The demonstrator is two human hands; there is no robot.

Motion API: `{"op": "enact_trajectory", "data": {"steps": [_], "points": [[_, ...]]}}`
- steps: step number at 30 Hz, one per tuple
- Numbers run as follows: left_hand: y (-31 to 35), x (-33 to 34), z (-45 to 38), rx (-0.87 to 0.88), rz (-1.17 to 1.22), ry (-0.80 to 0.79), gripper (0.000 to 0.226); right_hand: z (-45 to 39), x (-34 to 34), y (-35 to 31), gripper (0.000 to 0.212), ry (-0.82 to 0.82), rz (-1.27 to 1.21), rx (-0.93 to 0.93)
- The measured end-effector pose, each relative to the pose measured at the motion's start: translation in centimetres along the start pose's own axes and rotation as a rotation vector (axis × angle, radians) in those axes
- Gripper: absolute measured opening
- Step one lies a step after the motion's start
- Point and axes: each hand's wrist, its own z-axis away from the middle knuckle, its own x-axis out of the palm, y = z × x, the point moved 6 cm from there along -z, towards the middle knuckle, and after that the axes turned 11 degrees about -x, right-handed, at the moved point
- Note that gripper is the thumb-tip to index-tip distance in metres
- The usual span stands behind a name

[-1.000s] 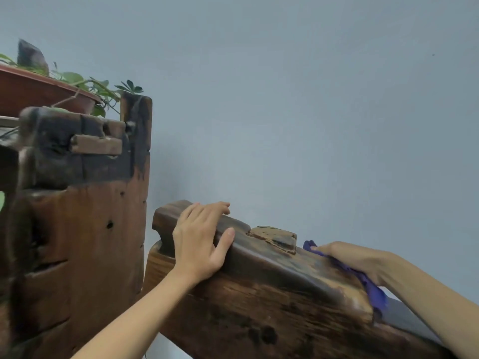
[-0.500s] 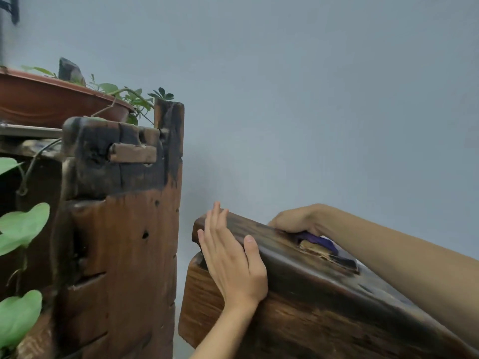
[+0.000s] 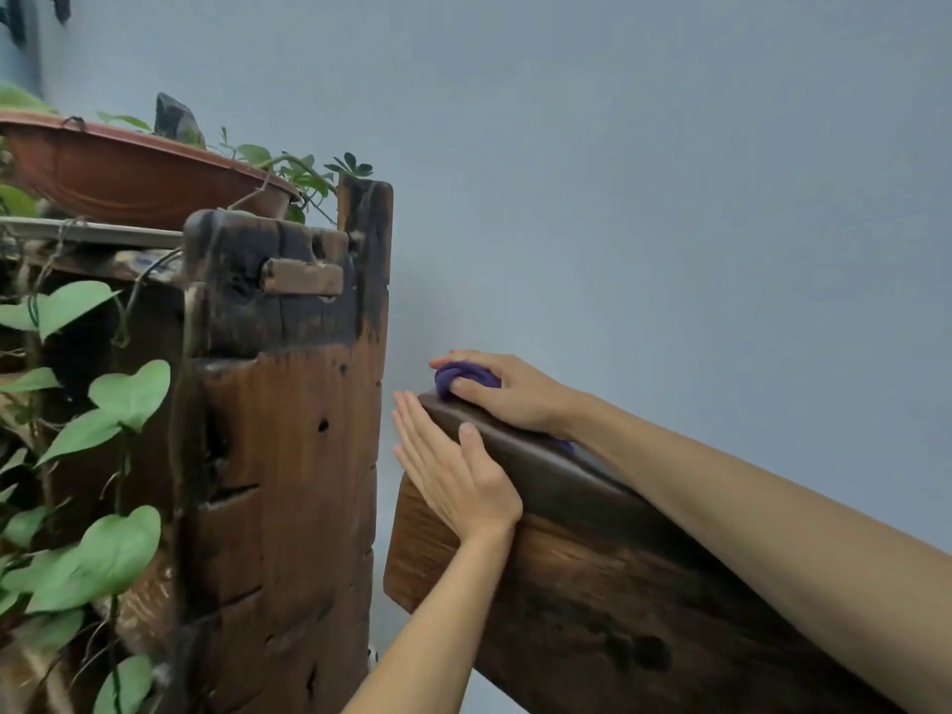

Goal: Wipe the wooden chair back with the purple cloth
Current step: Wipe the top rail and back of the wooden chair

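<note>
Two hands on one wooden chair back (image 3: 592, 569), lower right.
Right hand (image 3: 507, 391): at far left end of top rail, fingers curled over bunched purple cloth (image 3: 463, 378), pressing it onto rail.
Left hand (image 3: 453, 471): fingers straight and together, flat against near face just below, thumb up on rail.
Left: dark wooden cabinet (image 3: 288, 430), just beside chair end.
On top: brown planter (image 3: 129, 172); green vine leaves (image 3: 129, 394) trailing.
Behind: blue-grey wall (image 3: 644, 172).
</note>
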Motion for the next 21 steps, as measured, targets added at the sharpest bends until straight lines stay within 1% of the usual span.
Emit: {"op": "enact_trajectory", "data": {"steps": [2,4,6,9,11,14,17,19,21], "points": [[-0.4,-0.4,-0.1,-0.111,0.032,0.013,0.062,2.6,-0.2,-1.0,0.033,0.007,0.040,-0.060],[-0.4,-0.9,-0.1,-0.167,0.055,0.011,0.057,6.0,-0.4,-2.3,0.038,0.008,0.125,-0.141],[-0.2,-1.2,0.0,-0.191,0.062,0.004,0.054,9.9,-0.6,-3.7,0.043,-0.037,0.318,-0.228],[0.2,-1.3,-0.1,-0.166,-0.005,-0.028,0.059,15.7,-0.5,-4.2,0.051,-0.127,0.655,-0.326],[0.4,-1.5,-0.2,-0.157,-0.090,-0.078,0.063,19.3,-1.1,-4.0,0.054,-0.149,0.764,-0.332],[0.4,-1.7,0.2,-0.138,-0.246,-0.152,0.065,24.3,-2.5,-3.8,0.054,-0.081,0.860,-0.326],[2.0,-1.2,2.2,0.043,-0.387,-0.271,0.066,28.9,-3.1,-3.1,0.053,-0.051,0.949,-0.326],[3.8,-0.3,4.9,0.253,-0.496,-0.357,0.062,31.4,-3.2,-2.5,0.051,-0.031,0.977,-0.334],[6.1,1.0,9.0,0.494,-0.548,-0.482,0.056,34.0,-3.4,-2.0,0.049,-0.014,1.032,-0.329]]}}
